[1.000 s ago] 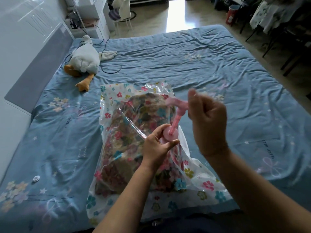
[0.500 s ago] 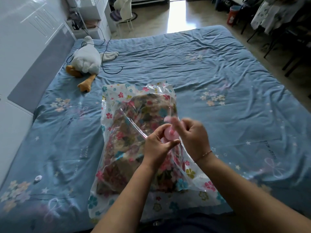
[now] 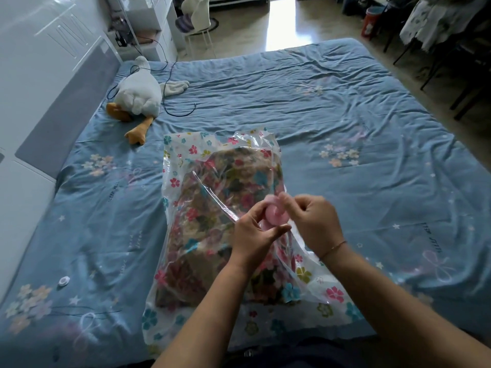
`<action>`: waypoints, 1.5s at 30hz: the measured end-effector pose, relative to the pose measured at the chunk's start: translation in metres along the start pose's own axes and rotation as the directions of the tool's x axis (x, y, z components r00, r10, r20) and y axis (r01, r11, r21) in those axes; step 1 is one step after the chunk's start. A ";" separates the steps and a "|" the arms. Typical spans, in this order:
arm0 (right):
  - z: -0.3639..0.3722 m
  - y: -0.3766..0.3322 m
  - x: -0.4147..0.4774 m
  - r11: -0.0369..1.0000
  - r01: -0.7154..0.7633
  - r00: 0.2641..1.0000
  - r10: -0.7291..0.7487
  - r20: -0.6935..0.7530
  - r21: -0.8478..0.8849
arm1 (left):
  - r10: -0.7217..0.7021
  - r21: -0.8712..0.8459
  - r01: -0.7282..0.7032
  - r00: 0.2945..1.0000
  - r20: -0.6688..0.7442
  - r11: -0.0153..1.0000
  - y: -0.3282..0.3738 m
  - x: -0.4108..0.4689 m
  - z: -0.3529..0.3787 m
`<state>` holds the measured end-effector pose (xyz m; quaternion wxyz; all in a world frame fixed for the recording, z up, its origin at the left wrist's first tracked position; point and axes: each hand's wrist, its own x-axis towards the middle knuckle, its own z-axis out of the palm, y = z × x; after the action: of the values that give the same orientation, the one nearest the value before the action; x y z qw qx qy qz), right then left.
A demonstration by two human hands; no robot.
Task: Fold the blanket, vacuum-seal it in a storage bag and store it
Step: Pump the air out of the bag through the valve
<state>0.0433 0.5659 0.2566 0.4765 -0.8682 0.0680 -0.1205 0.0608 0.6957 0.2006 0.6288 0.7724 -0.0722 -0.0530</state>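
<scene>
- Middle of the frame, low: the storage bag (image 3: 176,166), clear plastic with a flower print, lies flat on the blue bed (image 3: 345,107), running from mid-frame down to the bottom edge.
- Inside it sits the folded blanket (image 3: 239,176), a busy floral pattern that fills most of the bag; loose plastic shows at the left side and the near end.
- Right on top of the bag, centre frame, there's the pink pump (image 3: 276,215), and both hands are on it.
- The left hand (image 3: 252,236) has thumb and fingers curled round the pump's round pink body, one on each side.
- The right hand (image 3: 316,221) comes in from the right with its fingers bunched tight, pinching the pump's upper end; a thin bracelet (image 3: 333,247) sits on that wrist.
- Upper left: a white plush goose (image 3: 138,92) lies on the bed with its orange feet toward the camera, and a dark cable (image 3: 170,103) loops just beside it.
- Lower left: a small white round cap (image 3: 63,281) rests on the bed, well apart from the bag.
- Top of the frame: a white chair (image 3: 199,33) and a red bin (image 3: 372,18) stand on the floor beyond the bed.
</scene>
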 end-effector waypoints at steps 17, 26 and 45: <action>-0.034 -0.065 0.012 0.855 0.402 0.892 -0.284 -0.352 0.328 | -0.031 -0.005 0.031 0.999 -0.010 1.000 -0.004 0.005 0.001; -0.018 -0.027 0.014 0.985 0.133 0.980 -0.114 -0.161 0.113 | -0.023 -0.024 0.023 0.999 -0.028 0.999 -0.002 0.005 0.002; 0.002 -0.010 0.004 0.990 0.099 0.991 -0.088 -0.104 0.103 | -0.017 -0.038 0.016 1.000 -0.021 0.999 -0.001 0.003 0.003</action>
<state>0.0478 0.5721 0.2643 0.5126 -0.8364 0.0441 -0.1891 0.0632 0.6925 0.1987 0.6434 0.7616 -0.0584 -0.0513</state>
